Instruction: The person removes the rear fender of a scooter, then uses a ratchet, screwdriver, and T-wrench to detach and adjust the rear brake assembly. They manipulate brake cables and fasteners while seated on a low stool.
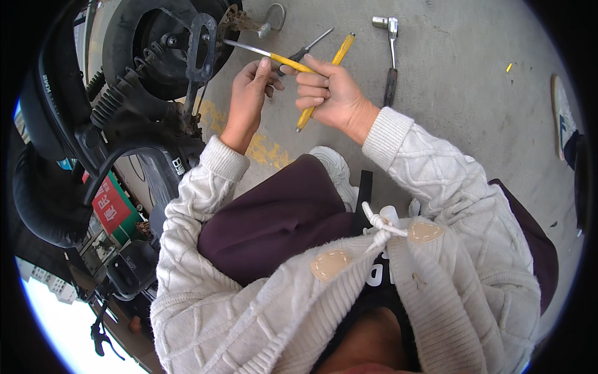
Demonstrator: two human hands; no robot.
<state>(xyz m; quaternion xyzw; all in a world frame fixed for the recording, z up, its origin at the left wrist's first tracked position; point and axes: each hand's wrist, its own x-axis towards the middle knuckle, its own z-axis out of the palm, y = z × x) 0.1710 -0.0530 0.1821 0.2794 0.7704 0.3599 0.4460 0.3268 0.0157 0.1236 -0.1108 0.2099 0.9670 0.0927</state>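
A yellow-handled bar point(250, 48) with a straight silver shaft points left, its tip at the axle area of the wheel point(140, 47). My right hand point(333, 93) is closed around its yellow end. My left hand point(252, 87) has its thumb against the yellow part near the shaft, the fingers curled beneath. Behind my right hand a second yellow bar point(344, 50) runs diagonally, partly covered by the hand; it appears to lie on the ground. A screwdriver point(319, 39) with a dark handle lies just beyond the held bar.
A ratchet wrench point(392, 53) with a socket lies on the concrete at the right. The scooter point(156, 165), with a coil spring point(115, 100), fills the left side. A small yellow piece point(509, 67) and another person's shoe point(564, 118) are farther right.
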